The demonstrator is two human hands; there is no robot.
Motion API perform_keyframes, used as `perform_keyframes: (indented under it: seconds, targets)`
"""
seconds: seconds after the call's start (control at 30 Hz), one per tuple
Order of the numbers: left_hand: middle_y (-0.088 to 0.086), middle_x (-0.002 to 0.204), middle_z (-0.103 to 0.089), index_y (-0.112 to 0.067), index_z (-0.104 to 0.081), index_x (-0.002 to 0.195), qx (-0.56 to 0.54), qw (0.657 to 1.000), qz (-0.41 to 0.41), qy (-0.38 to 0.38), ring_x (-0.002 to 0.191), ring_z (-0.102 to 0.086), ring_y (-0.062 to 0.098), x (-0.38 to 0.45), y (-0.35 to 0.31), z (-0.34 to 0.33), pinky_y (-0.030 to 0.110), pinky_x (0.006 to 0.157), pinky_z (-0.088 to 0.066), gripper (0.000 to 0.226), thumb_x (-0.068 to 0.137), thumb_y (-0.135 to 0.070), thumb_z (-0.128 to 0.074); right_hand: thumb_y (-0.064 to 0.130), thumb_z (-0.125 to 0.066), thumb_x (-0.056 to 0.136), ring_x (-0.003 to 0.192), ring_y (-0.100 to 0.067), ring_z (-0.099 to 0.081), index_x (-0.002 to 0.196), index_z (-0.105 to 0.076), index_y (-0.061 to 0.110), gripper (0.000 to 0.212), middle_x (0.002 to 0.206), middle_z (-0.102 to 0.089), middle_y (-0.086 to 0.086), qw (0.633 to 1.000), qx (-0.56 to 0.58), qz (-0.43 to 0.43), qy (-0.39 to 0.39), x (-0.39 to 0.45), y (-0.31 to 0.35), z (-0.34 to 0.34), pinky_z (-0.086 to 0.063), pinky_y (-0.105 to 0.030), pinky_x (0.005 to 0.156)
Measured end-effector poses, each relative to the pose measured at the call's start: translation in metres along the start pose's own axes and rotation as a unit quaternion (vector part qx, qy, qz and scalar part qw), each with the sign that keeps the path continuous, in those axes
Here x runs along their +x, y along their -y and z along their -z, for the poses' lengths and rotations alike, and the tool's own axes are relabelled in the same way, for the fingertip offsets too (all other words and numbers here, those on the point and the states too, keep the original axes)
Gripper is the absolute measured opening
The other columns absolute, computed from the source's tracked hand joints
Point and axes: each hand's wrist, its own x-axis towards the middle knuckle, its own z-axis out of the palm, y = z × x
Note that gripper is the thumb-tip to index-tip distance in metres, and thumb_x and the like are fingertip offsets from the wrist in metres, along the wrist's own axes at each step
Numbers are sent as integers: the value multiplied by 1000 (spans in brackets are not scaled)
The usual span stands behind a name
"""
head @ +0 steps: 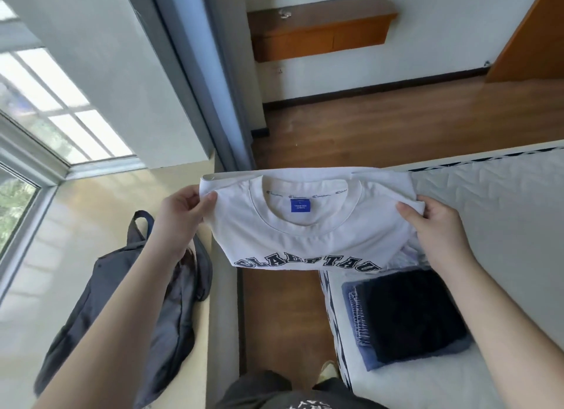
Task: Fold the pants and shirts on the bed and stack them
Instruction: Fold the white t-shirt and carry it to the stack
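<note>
Hands grip the folded shirt (308, 234): your left hand (180, 216) pinches its left edge, your right hand (439, 222) its right. You hold it above the bed (500, 213), beside stacked pants (409, 314).

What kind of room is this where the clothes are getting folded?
Most likely a bedroom. There is a quilted white mattress with a stack of folded clothes on it, a wooden floor, a big window, and a wall-mounted wooden shelf. Both hands hold up a white T-shirt.
</note>
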Motion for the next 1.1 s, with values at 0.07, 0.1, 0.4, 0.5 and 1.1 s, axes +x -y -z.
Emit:
perform_keyframes:
  seconds: [0.07,0.1,0.4,0.5,1.1]
  targets:
    - [6,91,-76,-11,-71,104,1,1000,10,-7,80,-70,16,21,1,3,24,66,-59,14,97,-17,-61,26,-68,89,55,-4,-44,74,-68,25,16,61,-57,10,1000,-6,-10,-3,23,-2,-11,-34,-23,53]
    - [6,92,-76,-12,-71,103,3,1000,11,-8,81,-71,16,34,2,4,23,68,-58,13,96,-18,-61,28,-68,89,58,-8,-43,76,-66,20,16,64,-55,5,1000,-4,-17,-6,35,-3,-16,-32,-27,57]
    - [12,92,-74,-16,-74,92,-10,999,24,36,78,-67,14,173,32,7,34,79,-56,12,95,-20,-63,25,-68,90,50,1,-41,64,-63,22,27,54,-52,16,999,-7,-40,-34,121,-2,-81,-31,-18,46]
    - [13,94,-74,-16,-74,93,-11,996,24,85,81,-69,16,223,33,7,41,84,-55,13,95,-22,-63,25,-68,90,47,4,-42,60,-64,30,31,52,-54,18,997,-16,-52,-61,145,0,-99,-32,-16,46]
    - [-12,78,-71,-37,-70,93,65,970,-27,232,77,-65,9,466,-1,-85,47,84,-52,14,88,-42,-58,40,-70,84,73,-16,-59,91,-72,23,18,85,-72,-12,982,-17,-82,-169,282,1,-122,-43,-34,69]
